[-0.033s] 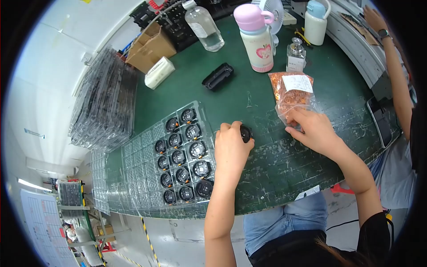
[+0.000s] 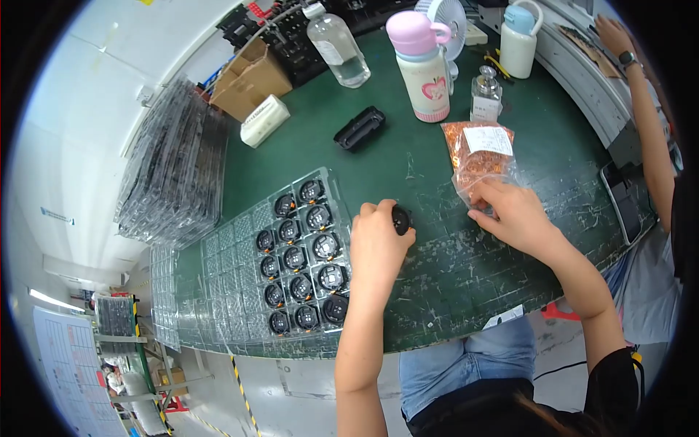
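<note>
My left hand [image 2: 380, 244] is closed round a small round black housing [image 2: 400, 219], held at the table just right of the tray. Bent at the mouth of a clear plastic bag of small orange parts [image 2: 471, 154], my right hand [image 2: 513, 216] has its fingers curled together; what is between them is hidden by the hand and the plastic film. Left of my left arm lies a clear plastic tray [image 2: 231, 266], with several similar black housings [image 2: 294, 258] in its right-hand columns, some showing orange bits at the edge.
Behind the bag stand a glass bottle [image 2: 486, 98] and a pink-lidded flask [image 2: 422, 80]. A black holder [image 2: 360, 129], white pack [image 2: 264, 121], cardboard box [image 2: 251, 80] and clear bottle [image 2: 338, 51] are farther back. Stacked trays [image 2: 171, 160] rise left; a phone [image 2: 621, 204] and another person's arm [image 2: 650, 138] are right.
</note>
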`<action>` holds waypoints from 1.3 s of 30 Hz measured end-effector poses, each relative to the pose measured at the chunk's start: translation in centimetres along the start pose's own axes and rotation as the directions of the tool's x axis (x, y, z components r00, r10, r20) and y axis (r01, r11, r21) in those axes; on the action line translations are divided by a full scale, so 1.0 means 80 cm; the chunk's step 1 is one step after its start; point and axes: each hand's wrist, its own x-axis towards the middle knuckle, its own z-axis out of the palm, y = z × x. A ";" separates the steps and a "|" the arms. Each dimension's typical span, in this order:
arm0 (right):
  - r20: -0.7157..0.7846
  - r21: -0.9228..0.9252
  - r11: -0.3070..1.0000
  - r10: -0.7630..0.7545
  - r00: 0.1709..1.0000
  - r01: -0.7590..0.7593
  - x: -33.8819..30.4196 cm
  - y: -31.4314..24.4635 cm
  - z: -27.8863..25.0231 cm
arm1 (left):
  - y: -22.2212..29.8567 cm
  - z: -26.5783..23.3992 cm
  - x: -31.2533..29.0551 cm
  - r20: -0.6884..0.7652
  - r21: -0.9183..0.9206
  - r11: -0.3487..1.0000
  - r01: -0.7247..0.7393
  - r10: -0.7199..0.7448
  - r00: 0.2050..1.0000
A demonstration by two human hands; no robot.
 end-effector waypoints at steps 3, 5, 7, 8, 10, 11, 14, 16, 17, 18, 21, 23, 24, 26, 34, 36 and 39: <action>0.078 -0.010 0.998 0.055 0.995 -0.054 0.002 0.003 -0.006 | -0.020 -0.044 0.004 -0.115 -0.073 0.997 0.012 -0.020 0.993; 0.092 0.000 0.998 0.066 0.994 -0.066 0.001 0.000 -0.006 | -0.061 -0.088 0.009 -0.275 0.021 1.000 -0.005 0.011 0.961; 0.082 -0.012 0.998 0.059 0.995 -0.058 0.002 0.003 -0.007 | -0.102 -0.119 0.025 -0.374 0.215 0.974 0.071 0.015 0.927; 0.080 -0.014 0.999 0.041 0.996 -0.040 0.002 0.002 -0.005 | -0.130 -0.131 0.033 -0.379 0.303 0.946 0.114 0.010 0.925; 0.041 -0.003 1.000 -0.007 0.999 0.007 0.002 0.004 -0.003 | -0.186 -0.143 0.044 -0.336 0.342 0.936 0.080 0.042 0.941; 0.011 0.003 0.999 -0.046 0.999 0.046 0.002 0.005 -0.001 | -0.215 -0.141 0.049 -0.310 0.344 0.939 0.020 0.093 0.946; 0.013 0.004 0.999 -0.050 0.999 0.050 0.002 0.013 0.002 | -0.264 -0.124 0.060 -0.164 0.255 0.966 0.035 0.008 0.987; 0.022 0.002 0.998 -0.059 0.998 0.059 0.004 0.013 0.002 | -0.296 -0.120 0.065 -0.121 0.158 0.984 0.078 -0.059 0.991; 0.035 0.009 0.998 -0.061 0.997 0.061 0.005 0.013 0.003 | -0.311 -0.122 0.068 -0.062 0.066 0.990 0.125 -0.120 0.991; 0.034 0.001 0.998 -0.064 0.997 0.064 0.005 0.013 0.001 | -0.321 -0.127 0.071 -0.061 0.015 0.988 0.152 -0.150 0.987; 0.038 0.007 0.999 -0.052 0.998 0.052 0.005 0.013 -0.001 | -0.350 -0.147 0.074 -0.151 0.028 0.983 0.181 -0.175 0.973; 0.043 -0.003 0.998 -0.060 0.997 0.060 0.005 0.012 -0.002 | -0.359 -0.155 0.070 -0.170 0.142 0.972 0.185 -0.160 0.972; 0.042 -0.004 0.998 -0.065 0.997 0.065 0.006 0.011 -0.003 | -0.364 -0.157 0.066 -0.137 0.136 0.968 0.211 -0.192 0.972; 0.118 -0.002 1.000 -0.013 0.993 0.014 0.009 0.006 -0.006 | -0.373 -0.159 0.063 -0.091 0.102 0.962 0.252 -0.244 0.966; 0.069 -0.005 0.993 -0.117 0.991 0.118 0.005 0.018 -0.009 | -0.350 -0.144 0.064 -0.132 0.265 0.948 0.179 -0.148 0.980; 0.080 0.003 0.993 -0.117 0.990 0.118 0.006 0.016 -0.009 | -0.348 -0.136 0.070 -0.134 0.216 0.960 0.178 -0.151 0.979; 0.085 -0.010 0.992 -0.121 0.989 0.122 0.008 0.014 -0.010 | -0.347 -0.123 0.077 -0.123 0.161 0.945 0.283 -0.265 0.956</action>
